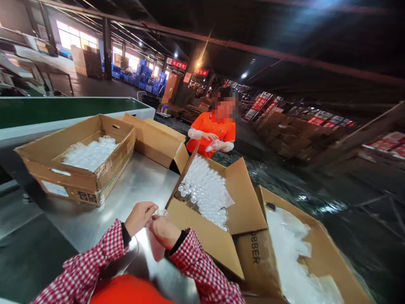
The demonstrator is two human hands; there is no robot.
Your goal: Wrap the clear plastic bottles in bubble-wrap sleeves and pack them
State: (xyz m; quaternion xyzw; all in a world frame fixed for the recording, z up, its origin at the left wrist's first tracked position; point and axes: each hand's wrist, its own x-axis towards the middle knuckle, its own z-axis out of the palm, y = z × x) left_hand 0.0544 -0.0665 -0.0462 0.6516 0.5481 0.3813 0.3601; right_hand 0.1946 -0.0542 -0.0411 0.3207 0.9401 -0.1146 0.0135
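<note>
My left hand (139, 217) and my right hand (166, 231) meet in front of me over the metal table (126, 185). Both are closed, pinching a thin clear plastic bag (155, 247) that hangs below my right hand. A clear, shiny bit shows above the fingers; whether it is the bag's edge or something inside, I cannot tell. Just beyond my right hand stands an open cardboard box (202, 234) full of clear, round-ended plastic pieces (205, 185). To the right, another open box (253, 249) holds white translucent plastic bags (287, 240).
On the left of the table, a cardboard box (117, 164) contains wrapped clear pieces (91, 154). Behind it lies another open box (152, 139), with a green conveyor belt (63, 112) alongside. Across the table a person in an orange shirt (215, 131) handles clear plastic.
</note>
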